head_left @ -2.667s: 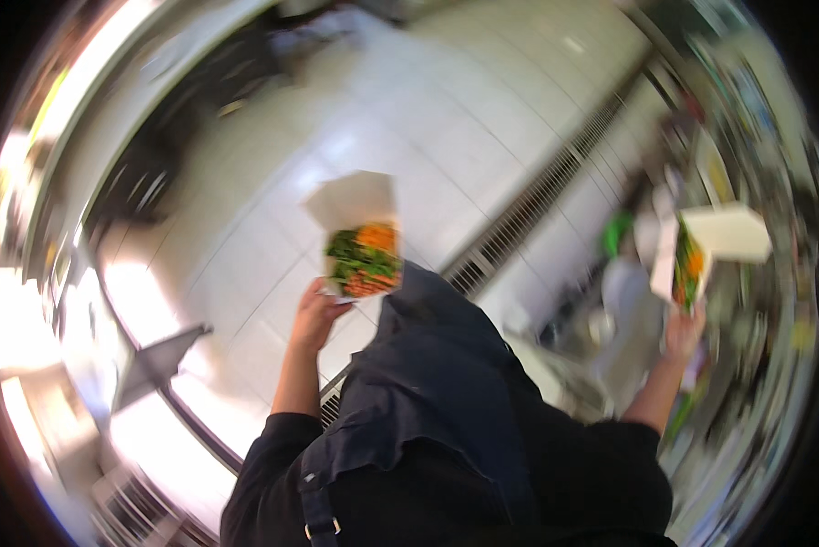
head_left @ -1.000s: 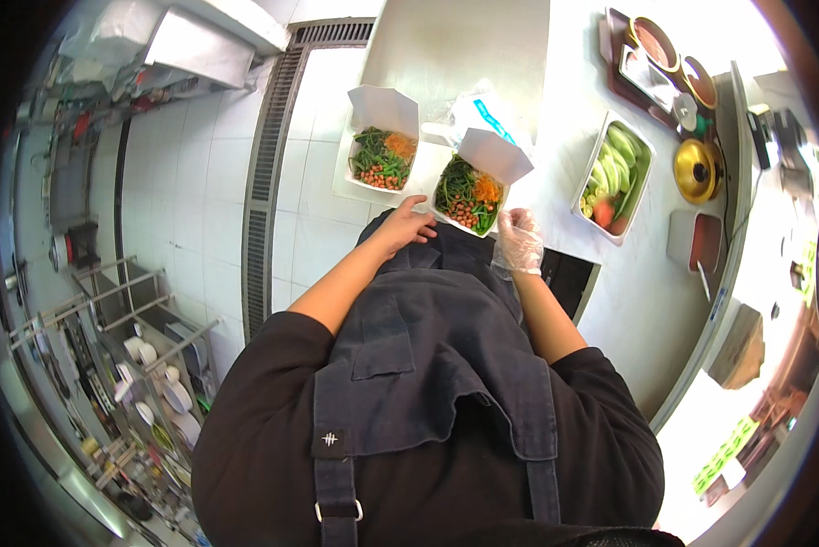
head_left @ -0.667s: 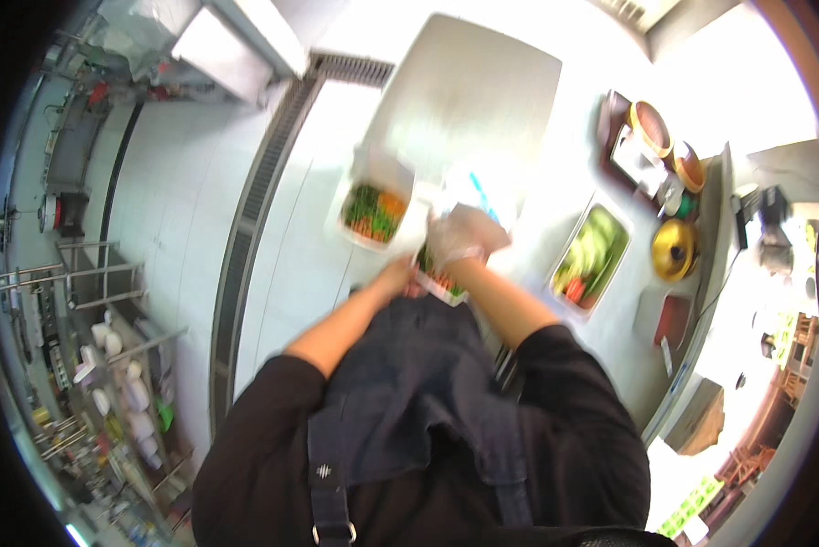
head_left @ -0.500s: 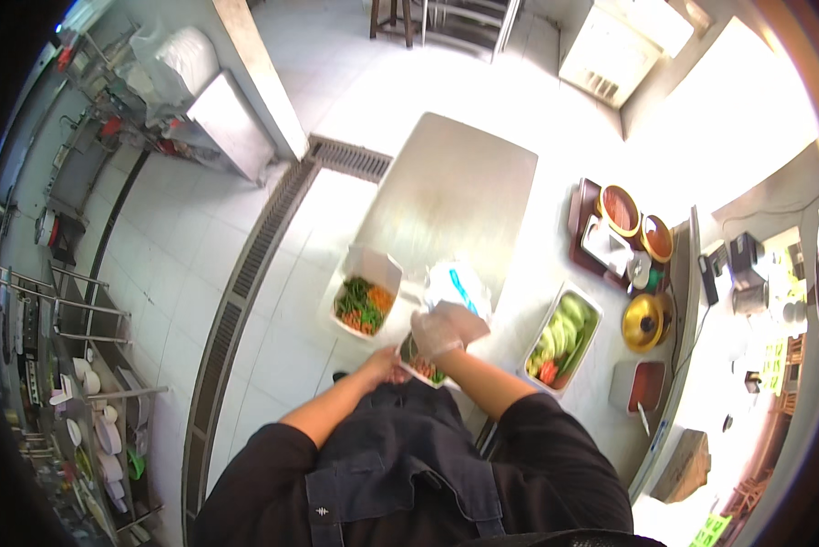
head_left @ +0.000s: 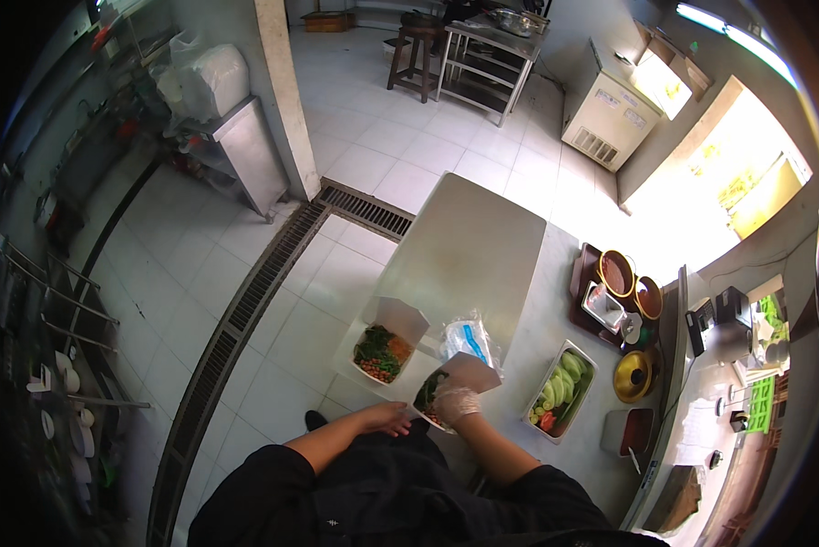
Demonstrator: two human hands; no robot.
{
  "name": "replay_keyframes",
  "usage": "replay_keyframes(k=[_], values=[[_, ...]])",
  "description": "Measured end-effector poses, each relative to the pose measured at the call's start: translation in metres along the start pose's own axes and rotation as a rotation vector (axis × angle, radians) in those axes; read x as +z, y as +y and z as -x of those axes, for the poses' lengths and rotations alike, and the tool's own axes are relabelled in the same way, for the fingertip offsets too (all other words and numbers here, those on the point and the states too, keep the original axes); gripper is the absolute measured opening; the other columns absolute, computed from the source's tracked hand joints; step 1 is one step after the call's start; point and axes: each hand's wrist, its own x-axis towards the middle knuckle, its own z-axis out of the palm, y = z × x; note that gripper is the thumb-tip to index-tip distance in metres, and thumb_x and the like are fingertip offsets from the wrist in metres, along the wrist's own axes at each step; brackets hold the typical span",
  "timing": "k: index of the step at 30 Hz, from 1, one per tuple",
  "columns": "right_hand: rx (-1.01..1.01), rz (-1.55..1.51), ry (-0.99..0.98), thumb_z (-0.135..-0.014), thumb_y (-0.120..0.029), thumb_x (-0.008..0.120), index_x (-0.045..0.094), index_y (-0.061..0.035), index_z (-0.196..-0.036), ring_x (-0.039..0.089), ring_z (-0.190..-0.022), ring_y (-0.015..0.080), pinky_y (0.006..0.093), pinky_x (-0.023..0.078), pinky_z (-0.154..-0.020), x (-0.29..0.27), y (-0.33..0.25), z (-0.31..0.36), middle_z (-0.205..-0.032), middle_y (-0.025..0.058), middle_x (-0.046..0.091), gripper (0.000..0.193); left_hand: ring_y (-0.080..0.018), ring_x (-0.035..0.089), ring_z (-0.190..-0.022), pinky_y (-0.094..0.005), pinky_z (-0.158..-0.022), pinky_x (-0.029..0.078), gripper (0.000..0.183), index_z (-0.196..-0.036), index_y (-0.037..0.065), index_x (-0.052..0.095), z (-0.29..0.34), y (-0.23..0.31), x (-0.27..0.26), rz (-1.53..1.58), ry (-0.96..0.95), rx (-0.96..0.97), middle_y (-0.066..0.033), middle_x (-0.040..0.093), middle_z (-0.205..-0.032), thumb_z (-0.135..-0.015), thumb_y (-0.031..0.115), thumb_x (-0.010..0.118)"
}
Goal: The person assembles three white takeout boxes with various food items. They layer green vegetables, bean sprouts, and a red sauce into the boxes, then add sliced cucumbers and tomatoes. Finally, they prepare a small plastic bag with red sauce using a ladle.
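My right hand [head_left: 457,404], in a clear plastic glove, reaches into an open takeaway box [head_left: 476,372] at the table's near edge. Its fingertips are at the food and are hidden, so their grip does not show. Dark greens [head_left: 427,390] lie in that box, with orange-brown bits near its lower edge. My left hand [head_left: 387,418] is bare, with its fingers stretched out beside the box's near left side and nothing held. A second takeaway box [head_left: 406,315], its lid up, holds chopped greens, orange shreds and brown bits. A clear plastic packet with a blue stripe [head_left: 465,335] lies behind the boxes.
To the right stands a metal tray [head_left: 530,421] of sliced green vegetables and something red. Beyond it are a brown tray [head_left: 581,294] with yellow-rimmed bowls, a yellow lidded pot [head_left: 632,376] and a square container [head_left: 612,430]. A floor drain [head_left: 245,301] runs along the left.
The view has tilted up, so the scene sits lower and looks darker. My gloved hand has shifted to the near box's right side. My left fingers have straightened beside the box.
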Motion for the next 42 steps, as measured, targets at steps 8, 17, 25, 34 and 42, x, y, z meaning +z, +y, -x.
replay_keyframes(k=[8, 17, 25, 34, 42], values=[[0.248, 0.153, -0.065, -0.081, -0.021, 0.051, 0.068, -0.006, -0.094, 0.066, -0.088, 0.0281, 0.0402, 0.053, -0.076, -0.084, -0.017, 0.028, -0.097, 0.0143, 0.067, 0.026, -0.0179, 0.06, -0.091, -0.0319, -0.075, 0.047, 0.043, -0.122, 0.006, 0.055, 0.089, -0.142, -0.166, -0.334, 0.227, 0.115, -0.008, 0.062, -0.105, -0.091, 0.037, 0.052], [-0.168, 0.052, 0.184, -0.082, -0.025, 0.05, 0.067, -0.0098, -0.09, 0.064, -0.087, 0.03, 0.0394, 0.051, -0.076, -0.213, -0.295, -0.083, -0.088, 0.0129, 0.066, 0.024, -0.0256, 0.057, -0.098, -0.0385, -0.082, 0.045, 0.052, -0.12, 0.006, 0.057, 0.273, -0.331, -0.301, 0.066, 0.174, 0.12, -0.0115, 0.061, -0.11, -0.087, 0.045, 0.054], [-0.874, -0.002, 0.005, -0.085, -0.032, 0.051, 0.064, -0.0093, -0.097, 0.062, -0.091, 0.0316, 0.041, 0.049, -0.08, -0.188, -0.546, -0.235, -0.096, 0.0134, 0.065, 0.029, -0.0283, 0.055, -0.103, -0.0453, -0.082, 0.044, 0.059, -0.123, 0.006, 0.054, 0.325, -0.408, -0.376, 0.381, 0.768, 0.016, -0.0134, 0.058, -0.114, -0.086, 0.051, 0.051], [-1.119, -0.069, -0.127, -0.083, -0.031, 0.053, 0.066, -0.007, -0.092, 0.062, -0.087, 0.0344, 0.0415, 0.05, -0.077, -0.225, -0.876, -0.382, -0.09, 0.017, 0.065, 0.029, -0.0282, 0.061, -0.078, -0.0493, -0.064, 0.046, 0.047, -0.098, 0.0, 0.063, 0.385, -0.596, -0.349, 0.866, 1.24, -0.232, -0.0136, 0.064, -0.091, -0.084, 0.044, 0.055], [-1.534, 0.111, -0.141, -0.084, -0.033, 0.053, 0.061, -0.0108, -0.1, 0.062, -0.087, 0.0322, 0.0411, 0.05, -0.078, -0.242, -1.165, -0.393, -0.091, 0.0147, 0.065, 0.028, -0.0268, 0.061, -0.08, -0.0387, -0.07, 0.047, 0.034, -0.089, -0.002, 0.064, 0.42, -0.546, -0.429, 1.805, 1.344, 0.189, -0.0181, 0.063, -0.087, -0.086, 0.028, 0.048]])
